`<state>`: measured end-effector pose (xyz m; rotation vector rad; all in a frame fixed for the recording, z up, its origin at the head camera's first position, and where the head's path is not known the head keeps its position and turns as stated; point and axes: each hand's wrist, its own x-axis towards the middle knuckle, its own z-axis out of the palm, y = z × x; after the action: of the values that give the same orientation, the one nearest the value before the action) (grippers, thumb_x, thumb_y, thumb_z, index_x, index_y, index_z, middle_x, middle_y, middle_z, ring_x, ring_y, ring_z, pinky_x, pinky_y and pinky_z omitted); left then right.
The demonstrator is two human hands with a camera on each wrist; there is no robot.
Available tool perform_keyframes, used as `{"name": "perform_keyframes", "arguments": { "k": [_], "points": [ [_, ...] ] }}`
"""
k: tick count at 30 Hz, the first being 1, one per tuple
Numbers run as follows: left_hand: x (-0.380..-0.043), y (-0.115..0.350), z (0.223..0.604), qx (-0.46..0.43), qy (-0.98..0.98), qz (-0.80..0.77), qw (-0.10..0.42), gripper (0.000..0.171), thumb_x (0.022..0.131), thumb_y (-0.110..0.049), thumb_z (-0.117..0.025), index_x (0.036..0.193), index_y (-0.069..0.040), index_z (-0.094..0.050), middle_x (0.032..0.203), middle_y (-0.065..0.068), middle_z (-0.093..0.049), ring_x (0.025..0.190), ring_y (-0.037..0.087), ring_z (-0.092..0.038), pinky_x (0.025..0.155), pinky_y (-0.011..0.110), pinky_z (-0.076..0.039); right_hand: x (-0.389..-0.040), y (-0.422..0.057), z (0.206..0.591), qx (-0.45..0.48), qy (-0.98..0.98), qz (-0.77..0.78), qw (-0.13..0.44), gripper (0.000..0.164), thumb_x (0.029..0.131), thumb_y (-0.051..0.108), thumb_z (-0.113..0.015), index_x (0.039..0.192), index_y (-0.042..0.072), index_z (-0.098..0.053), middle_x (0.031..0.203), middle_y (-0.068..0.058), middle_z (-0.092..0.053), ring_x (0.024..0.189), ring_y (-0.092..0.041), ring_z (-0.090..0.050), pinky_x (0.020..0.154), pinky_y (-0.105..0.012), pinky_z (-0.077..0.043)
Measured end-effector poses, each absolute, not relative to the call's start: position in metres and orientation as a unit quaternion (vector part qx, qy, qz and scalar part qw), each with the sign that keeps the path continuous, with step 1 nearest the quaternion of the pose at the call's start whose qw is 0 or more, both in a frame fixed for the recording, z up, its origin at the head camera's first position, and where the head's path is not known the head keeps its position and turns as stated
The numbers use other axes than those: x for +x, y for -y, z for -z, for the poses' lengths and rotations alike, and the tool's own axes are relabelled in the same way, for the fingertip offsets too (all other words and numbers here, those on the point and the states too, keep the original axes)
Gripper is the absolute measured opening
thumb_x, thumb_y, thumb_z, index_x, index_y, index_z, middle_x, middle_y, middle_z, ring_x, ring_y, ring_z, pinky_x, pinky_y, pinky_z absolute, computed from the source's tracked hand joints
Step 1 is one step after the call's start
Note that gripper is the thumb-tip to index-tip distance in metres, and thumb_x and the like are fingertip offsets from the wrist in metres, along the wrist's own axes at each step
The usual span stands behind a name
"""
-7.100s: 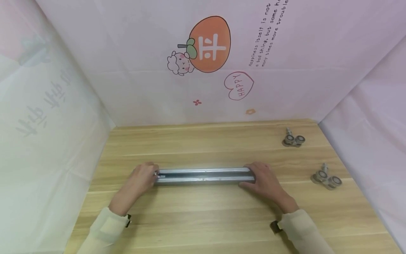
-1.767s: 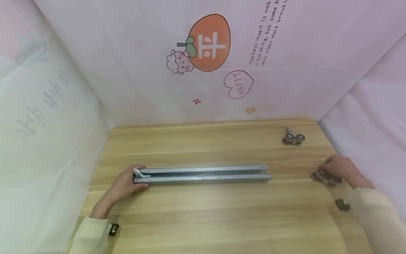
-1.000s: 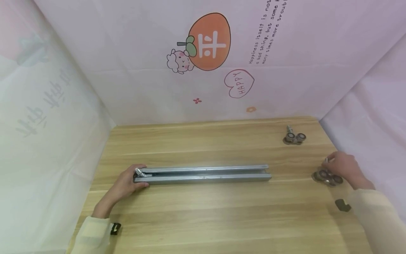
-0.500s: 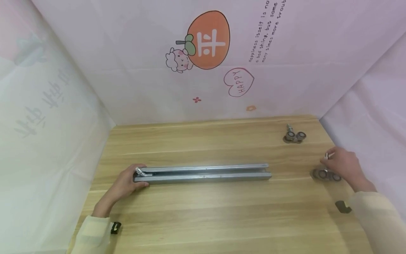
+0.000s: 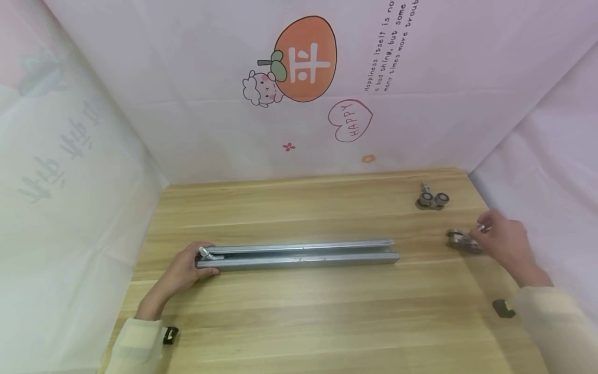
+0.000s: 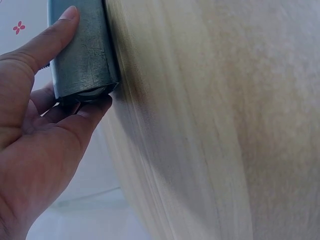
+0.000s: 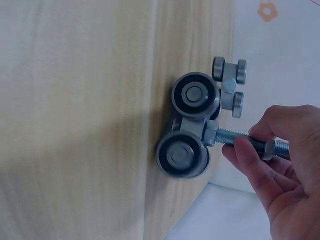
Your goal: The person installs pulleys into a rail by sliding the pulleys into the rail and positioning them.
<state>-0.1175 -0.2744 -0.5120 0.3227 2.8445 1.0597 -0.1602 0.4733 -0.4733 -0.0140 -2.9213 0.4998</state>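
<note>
A slotted metal rail (image 5: 303, 255) lies across the wooden table. My left hand (image 5: 186, 267) grips its left end, thumb along the near side and fingers round the far side and end, as the left wrist view shows. A roller trolley sits inside that end, its bolt (image 5: 204, 253) poking up through the slot. At the right, my right hand (image 5: 506, 244) pinches the threaded bolt (image 7: 231, 136) of a second roller trolley (image 5: 460, 241) between thumb and fingers. Its wheels (image 7: 182, 154) are close to the tabletop; whether they touch it I cannot tell.
Another roller trolley (image 5: 432, 200) stands on the table (image 5: 299, 322) at the back right, its bolt pointing away. Printed white cloth (image 5: 210, 140) walls the table at the back and both sides. Each wrist carries a small dark device (image 5: 170, 335).
Earlier both hands held the rail. My right hand then went to the nearer trolley, took its bolt, and has turned and shifted it back and left. The left hand keeps the rail's end.
</note>
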Motion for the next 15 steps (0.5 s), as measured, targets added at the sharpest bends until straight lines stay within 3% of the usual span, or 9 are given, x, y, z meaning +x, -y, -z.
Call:
{"name": "perform_keyframes", "arguments": {
  "k": [4, 9, 15],
  "points": [
    [-0.117, 0.274, 0.513, 0.105, -0.93, -0.349, 0.044, 0.067, 0.071, -0.028, -0.084, 0.128, -0.005, -0.058, 0.122, 0.019, -0.062, 0.103, 0.031, -0.059, 0.088, 0.051, -0.048, -0.157, -0.467, 0.473, 0.022, 0.981, -0.16, 0.104, 0.026, 0.078, 0.011, -0.071, 0.097, -0.005, -0.061, 0.076, -0.022, -0.069, 0.057, -0.029, -0.059, 0.051, -0.047, -0.047],
    [-0.116, 0.274, 0.514, 0.104, -0.929, -0.353, 0.045, 0.067, 0.072, -0.028, -0.083, 0.129, -0.004, -0.058, 0.122, 0.02, -0.062, 0.103, 0.032, -0.059, 0.089, 0.052, -0.048, -0.16, -0.464, 0.47, 0.057, 0.986, -0.133, 0.084, 0.026, 0.08, 0.009, -0.07, 0.098, -0.008, -0.065, 0.084, -0.027, -0.069, 0.068, -0.043, -0.062, 0.063, -0.06, -0.048],
    [-0.117, 0.274, 0.514, 0.103, -0.928, -0.355, 0.043, 0.067, 0.071, -0.026, -0.083, 0.129, -0.004, -0.057, 0.123, 0.02, -0.061, 0.104, 0.033, -0.059, 0.09, 0.053, -0.047, -0.163, -0.461, 0.464, 0.095, 0.988, -0.106, 0.064, 0.025, 0.079, 0.011, -0.072, 0.096, -0.006, -0.068, 0.083, -0.025, -0.07, 0.07, -0.042, -0.064, 0.064, -0.06, -0.05]
  ]
}}
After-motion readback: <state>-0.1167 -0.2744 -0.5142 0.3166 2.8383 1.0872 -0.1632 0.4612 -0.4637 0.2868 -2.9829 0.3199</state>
